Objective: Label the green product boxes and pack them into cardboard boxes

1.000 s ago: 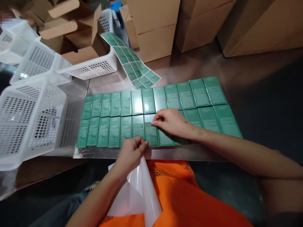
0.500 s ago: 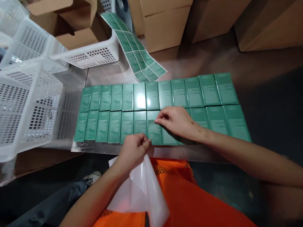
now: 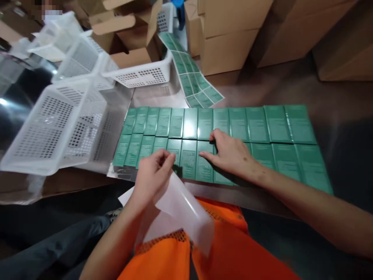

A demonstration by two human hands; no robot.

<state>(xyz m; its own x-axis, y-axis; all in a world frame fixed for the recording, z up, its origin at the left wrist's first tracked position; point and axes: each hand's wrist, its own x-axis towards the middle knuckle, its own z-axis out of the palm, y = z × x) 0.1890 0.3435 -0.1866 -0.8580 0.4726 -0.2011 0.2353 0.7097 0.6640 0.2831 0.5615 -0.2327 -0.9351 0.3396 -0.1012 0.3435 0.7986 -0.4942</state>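
Note:
Two rows of small green boxes (image 3: pixel 205 123) lie side by side on a metal table, with pale printing on their tops. My left hand (image 3: pixel 154 171) is closed in a pinch at the near row, and a glossy white backing sheet (image 3: pixel 186 206) hangs from it, curling down over my lap. Over the near row's middle, my right hand (image 3: pixel 233 153) has its thumb and forefinger apart, the fingertips at the boxes and nothing seen between them. My right hand hides part of the near row behind it.
A sheet of green stickers (image 3: pixel 190 74) drapes from a white plastic basket (image 3: pixel 142 76) onto the table behind the boxes. More white baskets (image 3: pixel 52 120) stand at left. An open carton (image 3: pixel 132 58) and closed cartons (image 3: pixel 230 50) line the back. Another person's trouser leg (image 3: pixel 72 237) shows low at left.
My right thumb and forefinger have parted from a pinch on a near-row box. My left hand has lifted and moved left with the backing sheet. The view has shifted left.

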